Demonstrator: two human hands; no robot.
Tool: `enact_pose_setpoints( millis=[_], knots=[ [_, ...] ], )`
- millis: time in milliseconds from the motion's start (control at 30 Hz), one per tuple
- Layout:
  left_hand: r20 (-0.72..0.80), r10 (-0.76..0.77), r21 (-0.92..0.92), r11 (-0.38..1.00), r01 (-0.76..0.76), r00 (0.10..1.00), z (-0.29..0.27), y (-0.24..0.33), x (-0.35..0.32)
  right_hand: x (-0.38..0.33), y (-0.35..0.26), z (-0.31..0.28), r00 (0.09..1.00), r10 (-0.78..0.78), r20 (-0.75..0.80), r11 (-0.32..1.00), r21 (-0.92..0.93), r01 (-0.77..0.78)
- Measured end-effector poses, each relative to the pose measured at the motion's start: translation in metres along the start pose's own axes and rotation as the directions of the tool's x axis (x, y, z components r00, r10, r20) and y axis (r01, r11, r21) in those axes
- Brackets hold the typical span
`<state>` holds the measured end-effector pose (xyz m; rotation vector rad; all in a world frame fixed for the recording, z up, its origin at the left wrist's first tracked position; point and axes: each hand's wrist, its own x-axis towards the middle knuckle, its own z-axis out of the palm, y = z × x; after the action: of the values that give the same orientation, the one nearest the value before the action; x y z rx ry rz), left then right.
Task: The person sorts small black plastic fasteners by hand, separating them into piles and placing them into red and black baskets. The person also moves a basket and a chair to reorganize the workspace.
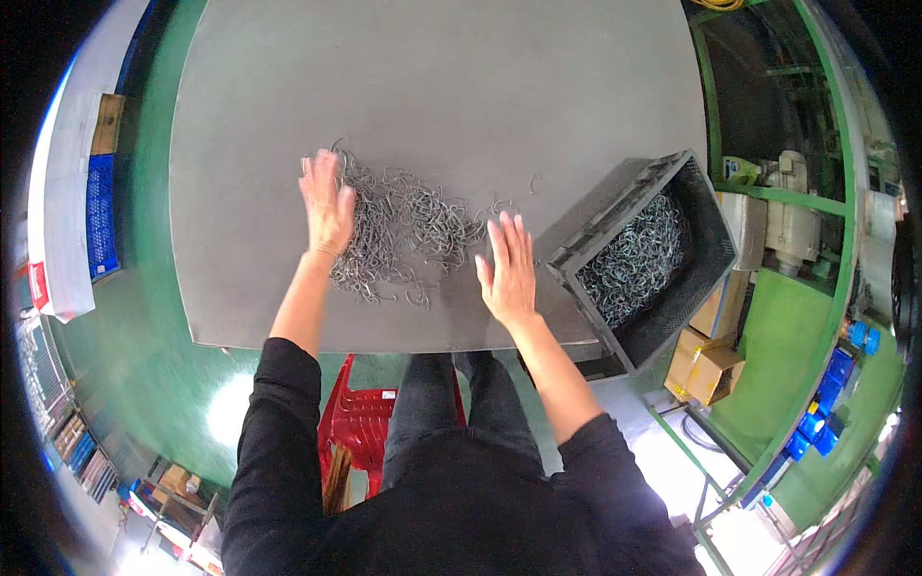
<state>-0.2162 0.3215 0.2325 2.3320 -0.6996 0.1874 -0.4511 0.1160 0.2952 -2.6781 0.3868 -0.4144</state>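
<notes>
Across the middle of the frame, a heap of small bent metal hooks lies loose on a wide grey table, spread thin rather than piled, so single pieces can be told apart. One stray hook sits apart toward the right, just above the crate's near corner.

The left hand lies flat with fingers spread, palm down on the left edge of the heap, touching the hooks; held so, it looks to be pressing or fanning them out against the tabletop. The right hand hovers at the heap's lower right edge, fingers straight and a little apart, palm down, holding nothing; whether it touches the table I cannot tell. Both hands flank the heap, which keeps the hooks corralled between them.

At centre right a dark plastic crate rests tilted on the table's right edge, its open mouth turned toward the person and more of the same hooks filling it, close enough to the right hand for easy reach. Below the table's front edge a red plastic stool stands on the green floor beside the person's legs, and cardboard boxes are stacked at the lower right under the crate.
</notes>
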Motion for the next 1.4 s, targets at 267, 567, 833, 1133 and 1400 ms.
enact_pose_setpoints(
  millis=[267,567,833,1133,1400],
  knots=[
    [0.146,0.116,0.072,0.989,-0.128,0.982,0.005,-0.017,0.056,0.066,0.035,0.060,0.935,0.258,-0.242,0.961,-0.035,-0.274],
    [0.314,0.372,-0.245,0.921,-0.304,0.873,-0.044,0.054,-0.048,0.027,-0.030,0.077,0.998,-0.052,-0.039,0.927,0.370,0.063],
    [-0.117,-0.230,0.182,0.951,0.249,0.966,-0.031,-0.035,-0.105,0.052,0.012,0.066,0.982,0.050,-0.184,0.999,-0.002,-0.052],
    [0.144,0.090,-0.105,0.992,-0.075,0.985,0.039,0.086,-0.070,-0.032,0.021,0.044,0.992,0.123,-0.029,0.987,0.112,-0.119],
    [0.052,0.131,-0.364,0.926,-0.103,0.990,0.029,0.140,-0.056,-0.156,0.009,-0.028,0.786,0.619,-0.001,0.697,0.464,-0.548]
  ],
)
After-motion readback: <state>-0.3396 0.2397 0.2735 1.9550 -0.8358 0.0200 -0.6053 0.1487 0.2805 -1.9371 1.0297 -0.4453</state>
